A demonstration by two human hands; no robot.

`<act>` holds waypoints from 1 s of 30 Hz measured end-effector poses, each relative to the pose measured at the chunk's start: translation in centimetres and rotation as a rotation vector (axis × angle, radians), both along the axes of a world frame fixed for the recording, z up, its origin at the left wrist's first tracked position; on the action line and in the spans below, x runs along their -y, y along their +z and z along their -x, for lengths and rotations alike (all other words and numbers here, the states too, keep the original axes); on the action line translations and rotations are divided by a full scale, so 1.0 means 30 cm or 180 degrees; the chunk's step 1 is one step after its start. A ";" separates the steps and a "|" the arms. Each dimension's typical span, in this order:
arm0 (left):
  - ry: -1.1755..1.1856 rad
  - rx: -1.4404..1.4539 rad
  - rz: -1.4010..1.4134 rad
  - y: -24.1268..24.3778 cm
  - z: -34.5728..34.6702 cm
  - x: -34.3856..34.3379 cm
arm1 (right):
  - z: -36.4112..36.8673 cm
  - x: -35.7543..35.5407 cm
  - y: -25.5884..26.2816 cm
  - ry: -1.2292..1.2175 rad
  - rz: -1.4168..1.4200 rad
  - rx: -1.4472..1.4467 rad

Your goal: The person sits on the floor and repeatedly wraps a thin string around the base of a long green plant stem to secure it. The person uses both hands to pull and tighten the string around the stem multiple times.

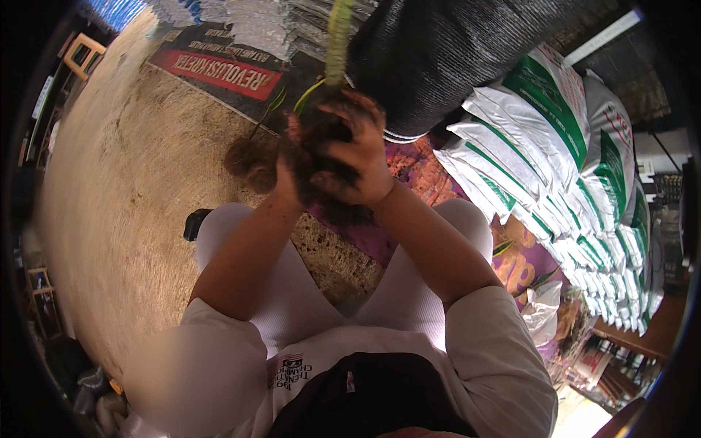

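Note:
Both hands, dark with soil, are cupped around the root ball [328,137] of a snake plant [337,49], whose long green leaf rises away from me. My left hand [290,164] grips the ball's left side. My right hand [356,148] presses on its right side with bent fingers. Dark soil [348,213] lies below the hands. On the floor just left of them rests a brown fibrous clump [252,164], with a small yellow-edged leaf [275,103] standing above it. The inner fingers are partly hidden by soil.
A big black woven sack [438,60] stands beyond my right hand. Stacked white-and-green bags [526,137] fill the right side. A printed banner [219,71] and a purple sheet [378,241] cover parts of the concrete floor [120,164]. A crumpled white bag [542,312] lies at lower right.

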State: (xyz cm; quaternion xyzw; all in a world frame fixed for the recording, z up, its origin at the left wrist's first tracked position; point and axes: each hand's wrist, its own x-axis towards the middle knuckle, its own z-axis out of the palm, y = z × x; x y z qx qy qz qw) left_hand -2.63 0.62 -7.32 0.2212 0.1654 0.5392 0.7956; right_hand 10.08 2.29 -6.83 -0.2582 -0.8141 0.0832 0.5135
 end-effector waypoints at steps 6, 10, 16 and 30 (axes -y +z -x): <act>-0.0155 0.0303 -0.0152 0.052 -0.043 0.010 | -0.025 -0.024 -0.031 0.0440 -0.0120 -0.0355; 0.0783 -0.0631 0.0648 0.059 -0.053 0.017 | -0.013 0.006 -0.050 0.1060 0.1256 -0.1890; 0.1742 -0.1707 -0.0821 -0.038 -0.081 0.003 | 0.023 0.098 -0.085 0.1886 0.3781 -0.3074; 0.1962 -0.3371 -0.1884 -0.060 -0.059 -0.023 | -0.015 0.090 -0.065 0.1927 0.3878 -0.2985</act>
